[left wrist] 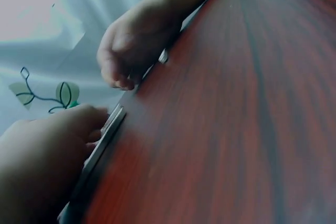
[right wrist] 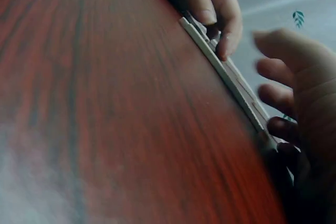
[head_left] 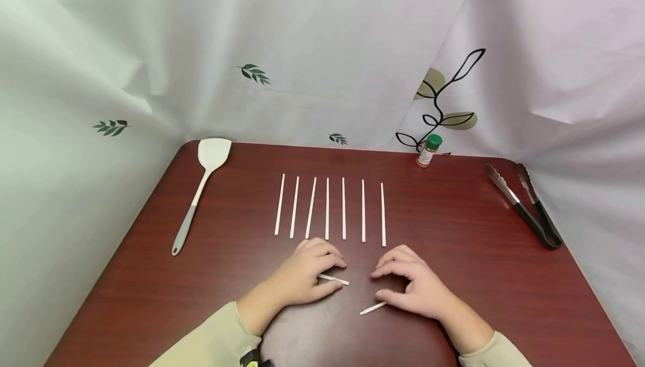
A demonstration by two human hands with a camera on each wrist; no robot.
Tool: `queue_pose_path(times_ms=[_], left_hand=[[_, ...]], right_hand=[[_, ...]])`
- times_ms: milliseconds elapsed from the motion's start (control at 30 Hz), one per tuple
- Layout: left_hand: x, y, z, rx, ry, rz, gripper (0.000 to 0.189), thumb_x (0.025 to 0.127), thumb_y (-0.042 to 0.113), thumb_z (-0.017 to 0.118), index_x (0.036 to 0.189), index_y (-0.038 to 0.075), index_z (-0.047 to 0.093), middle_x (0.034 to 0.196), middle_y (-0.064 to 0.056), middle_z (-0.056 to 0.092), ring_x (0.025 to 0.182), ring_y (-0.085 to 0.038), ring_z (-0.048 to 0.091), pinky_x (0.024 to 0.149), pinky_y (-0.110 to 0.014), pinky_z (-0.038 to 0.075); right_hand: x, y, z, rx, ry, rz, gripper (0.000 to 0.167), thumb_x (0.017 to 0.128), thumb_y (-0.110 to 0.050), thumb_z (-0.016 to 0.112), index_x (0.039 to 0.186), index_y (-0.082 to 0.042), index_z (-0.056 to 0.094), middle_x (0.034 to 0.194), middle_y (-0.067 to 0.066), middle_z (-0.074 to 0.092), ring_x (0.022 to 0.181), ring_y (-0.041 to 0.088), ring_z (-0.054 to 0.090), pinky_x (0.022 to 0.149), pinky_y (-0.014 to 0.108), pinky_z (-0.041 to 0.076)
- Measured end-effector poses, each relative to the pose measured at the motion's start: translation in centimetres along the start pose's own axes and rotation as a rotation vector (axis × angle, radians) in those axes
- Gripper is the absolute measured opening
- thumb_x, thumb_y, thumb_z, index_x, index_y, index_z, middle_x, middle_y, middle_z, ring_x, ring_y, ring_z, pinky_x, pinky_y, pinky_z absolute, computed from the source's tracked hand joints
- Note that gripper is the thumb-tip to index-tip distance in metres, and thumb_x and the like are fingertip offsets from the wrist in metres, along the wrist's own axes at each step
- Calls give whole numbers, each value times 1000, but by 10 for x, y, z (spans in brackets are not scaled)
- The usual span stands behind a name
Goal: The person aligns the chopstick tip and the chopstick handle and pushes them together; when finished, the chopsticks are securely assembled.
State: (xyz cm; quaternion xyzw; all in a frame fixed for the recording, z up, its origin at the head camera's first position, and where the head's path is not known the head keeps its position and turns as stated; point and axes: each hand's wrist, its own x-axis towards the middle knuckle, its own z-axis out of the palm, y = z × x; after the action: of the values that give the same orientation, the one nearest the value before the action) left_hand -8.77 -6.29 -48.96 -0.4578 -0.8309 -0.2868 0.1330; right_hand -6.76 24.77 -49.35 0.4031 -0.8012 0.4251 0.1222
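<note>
In the head view my left hand [head_left: 304, 274] rests low over the table, thumb and fingers apart. A white chopstick [head_left: 339, 280] lies beneath it, its end showing past the thumb and the rest hidden by the hand. To the right, my right hand [head_left: 415, 283] stands with a gap between thumb and fingers. Another white chopstick [head_left: 372, 309] pokes out from under that thumb, mostly covered. The right wrist view shows a chopstick [right wrist: 226, 74] flat on the table beside the spread fingers. Ahead of both hands, several white chopsticks stand in a row, the rightmost chopstick [head_left: 383, 215] nearest my right hand.
At the left lies a white spatula [head_left: 191, 213] with a grey handle. Near the back edge stands a small green-capped spice bottle [head_left: 427, 154]. Black-handled tongs [head_left: 526, 215] lie at the right edge. White curtains [head_left: 312, 36] surround the dark red table [head_left: 453, 204].
</note>
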Motion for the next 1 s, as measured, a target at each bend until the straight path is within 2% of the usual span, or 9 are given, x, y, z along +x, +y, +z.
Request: queue_pose_path(times_ms=[133, 267, 333, 467, 533, 667, 833, 933, 1000], left_hand=[[-3, -5, -3, -22, -30, 37, 27, 87, 34, 86, 110, 21, 80, 119, 6, 71, 115, -16, 61, 101, -41, 47], [-3, -7, -2, -5, -13, 57, 18, 88, 30, 87, 104, 22, 83, 115, 9, 72, 112, -15, 62, 100, -40, 48], [-2, -8, -2, -2, 6, 64, 15, 87, 29, 88, 100, 23, 83, 111, 10, 73, 109, -15, 62, 98, -40, 49], [-1, -6, -1, -20, 9, 42, 8, 88, 27, 88, 94, 24, 83, 107, 12, 74, 107, -13, 63, 96, -39, 49], [-1, -6, -2, -34, -8, 13, 6, 89, 26, 87, 93, 25, 83, 105, 13, 74, 107, -13, 63, 95, -38, 48], [0, -5, -2, -36, -26, -21, 5, 90, 24, 85, 94, 24, 82, 104, 14, 74, 108, -12, 63, 94, -37, 47], [1, -3, -1, -17, -24, -35, 6, 92, 23, 83, 96, 22, 79, 105, 13, 74, 107, -12, 63, 92, -37, 48], [2, -1, 0, -7, -19, -62, 5, 95, 23, 80, 97, 23, 76, 106, 12, 72, 106, -12, 63, 91, -37, 48], [3, 2, 0, -6, -13, -84, 5, 97, 23, 78, 98, 23, 74, 105, 12, 72, 104, -11, 63, 90, -36, 49]], right_hand=[[0, -4, -1, -74, -121, 14, 36, 73, -30, 98, 105, -33, 83, 116, -12, 67, 111, 11, 55, 96, 34, 39], [2, -6, -3, -79, -160, 2, 23, 76, -33, 97, 94, -40, 84, 116, -13, 68, 111, 11, 53, 95, 38, 37], [2, -6, -4, -73, -180, -7, 23, 76, -38, 98, 93, -42, 84, 118, -14, 68, 112, 11, 52, 96, 39, 35], [1, -9, -7, -82, -238, -20, 30, 72, -50, 97, 98, -46, 83, 124, -14, 66, 118, 12, 49, 97, 42, 34], [0, -9, -7, -83, -256, -13, 27, 73, -51, 96, 96, -48, 82, 126, -14, 64, 121, 12, 48, 98, 43, 34], [0, -9, -5, -66, -230, 0, 19, 78, -41, 95, 90, -47, 82, 124, -14, 66, 120, 11, 50, 98, 41, 33], [2, -7, 0, -47, -140, -20, 18, 87, -23, 90, 93, -34, 77, 112, -14, 70, 110, 11, 60, 96, 36, 40], [3, -7, 1, -11, -98, 38, 12, 97, -19, 80, 98, -27, 72, 107, -14, 71, 104, 9, 64, 92, 28, 47], [3, -8, 1, 2, -69, 93, 6, 102, -19, 75, 100, -23, 70, 105, -14, 70, 97, 7, 65, 86, 24, 50]])
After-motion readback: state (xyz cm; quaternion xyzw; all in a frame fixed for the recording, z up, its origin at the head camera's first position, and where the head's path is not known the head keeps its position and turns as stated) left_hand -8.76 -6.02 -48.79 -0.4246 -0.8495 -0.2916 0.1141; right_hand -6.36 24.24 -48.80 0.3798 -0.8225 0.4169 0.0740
